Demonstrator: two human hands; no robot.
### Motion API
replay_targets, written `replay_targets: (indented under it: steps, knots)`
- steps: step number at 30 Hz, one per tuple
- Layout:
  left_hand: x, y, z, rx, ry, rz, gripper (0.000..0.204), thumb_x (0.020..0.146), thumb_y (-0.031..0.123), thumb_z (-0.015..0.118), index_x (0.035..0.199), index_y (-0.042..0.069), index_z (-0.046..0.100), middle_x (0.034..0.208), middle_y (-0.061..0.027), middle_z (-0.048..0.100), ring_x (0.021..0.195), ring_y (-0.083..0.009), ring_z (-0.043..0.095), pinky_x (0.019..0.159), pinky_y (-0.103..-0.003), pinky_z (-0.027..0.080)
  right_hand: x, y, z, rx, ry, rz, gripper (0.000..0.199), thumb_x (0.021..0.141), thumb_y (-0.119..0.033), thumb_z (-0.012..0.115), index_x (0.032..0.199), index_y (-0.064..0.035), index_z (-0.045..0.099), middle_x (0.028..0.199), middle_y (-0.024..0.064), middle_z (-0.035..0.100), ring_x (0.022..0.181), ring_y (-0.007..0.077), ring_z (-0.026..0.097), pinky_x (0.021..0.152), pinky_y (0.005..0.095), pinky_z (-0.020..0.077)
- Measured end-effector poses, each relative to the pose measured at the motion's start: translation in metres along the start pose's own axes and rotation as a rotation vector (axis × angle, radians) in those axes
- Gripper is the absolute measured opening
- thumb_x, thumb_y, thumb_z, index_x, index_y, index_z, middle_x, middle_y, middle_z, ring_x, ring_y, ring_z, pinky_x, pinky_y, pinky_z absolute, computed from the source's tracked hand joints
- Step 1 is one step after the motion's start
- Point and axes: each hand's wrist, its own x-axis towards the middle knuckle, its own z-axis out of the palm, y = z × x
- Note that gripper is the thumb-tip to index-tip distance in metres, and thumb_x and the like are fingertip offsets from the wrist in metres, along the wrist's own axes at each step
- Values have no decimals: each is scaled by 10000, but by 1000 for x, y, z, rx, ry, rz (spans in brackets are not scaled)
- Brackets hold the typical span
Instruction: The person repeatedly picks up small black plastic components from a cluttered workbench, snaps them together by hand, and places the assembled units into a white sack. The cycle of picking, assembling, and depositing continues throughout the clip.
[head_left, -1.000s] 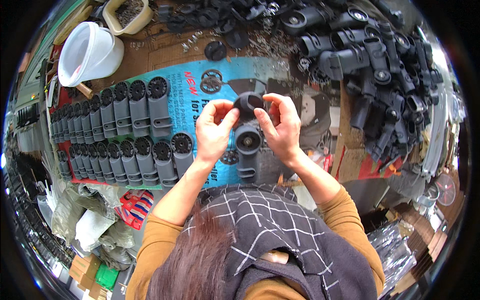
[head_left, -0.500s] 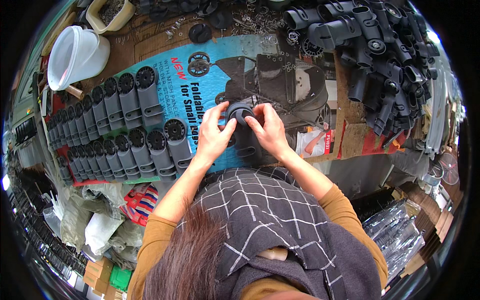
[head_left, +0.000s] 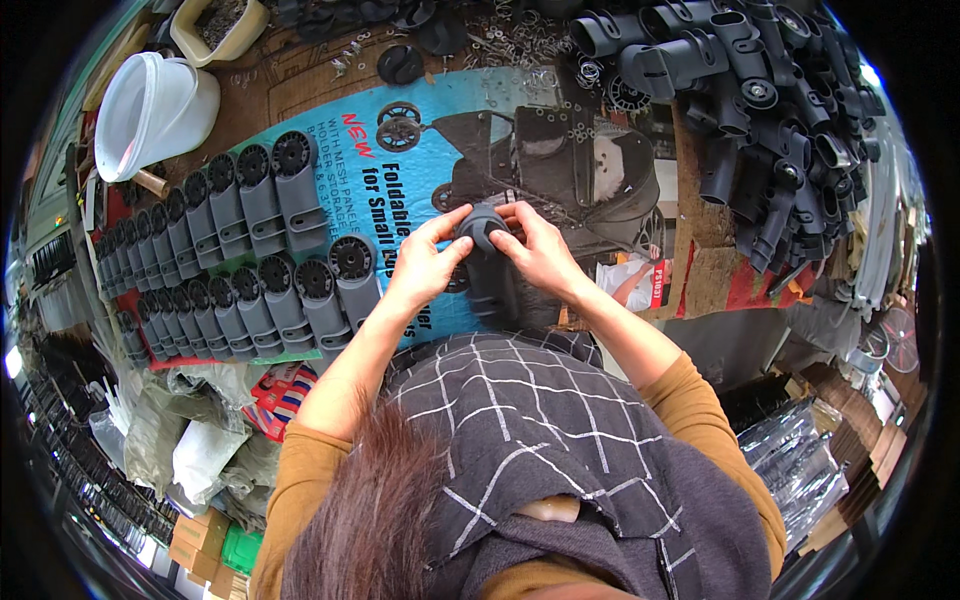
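The person holds a dark grey plastic part (head_left: 488, 262) with both hands, just above the blue printed cardboard sheet (head_left: 400, 180) that covers the table; the part is in the middle of the view, close in front of the person's chest. The left hand (head_left: 425, 262) grips the round upper end from the left side, with the thumb and the first fingers pressed on it; the right hand (head_left: 540, 250) closes on the same round end from the right, with the fingertips on top. It cannot be told if a separate cap sits under the fingers, because they hide it.

The long axis of the part runs away from the person; the round end points to the far side of the table, and the narrow body comes back toward the person's chest, a little tilted to the right.

What could go wrong, as a judgement: the fingers push from two sides on a small round end, so the part could slip or turn in the grip if the pressure is not equal; it could then fall on the sheet, near the rows of finished grey parts (head_left: 250, 260) at the left; a fingertip could also be pinched between the pieces. The pile of black parts (head_left: 770, 120) lies well apart at the right, and the white bucket (head_left: 150, 110) at the far left.
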Motion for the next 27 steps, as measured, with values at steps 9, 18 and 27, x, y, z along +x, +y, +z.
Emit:
replay_targets:
  steps: [9, 18, 27]
  knots:
    - [4, 3, -3, 287, -144, 63, 566, 784, 159, 695, 1291, 1, 500, 1203, -188, 564, 1084, -288, 581, 904, -357, 477, -9, 11, 2, -209, 11, 4, 402, 865, -165, 651, 1212, 12, 552, 1088, 161, 613, 968, 218, 623, 826, 328, 501]
    - [19, 9, -2, 432, -190, 70, 588, 618, 208, 802, 1093, -2, 525, 1080, -169, 532, 952, -297, 563, 840, -362, 476, -1, 11, 6, -74, 44, 148, 408, 808, -272, 698, 1100, -1, 609, 969, 156, 659, 853, 249, 656, 788, 350, 516]
    - [1, 38, 10, 363, 276, 257, 607, 624, 309, 822, 1062, 2, 535, 1026, -132, 539, 906, -249, 537, 815, -354, 466, -33, -17, 15, -245, 242, -101, 757, 734, -403, 745, 1285, 0, 417, 1100, 231, 593, 963, 319, 630, 805, 403, 504]
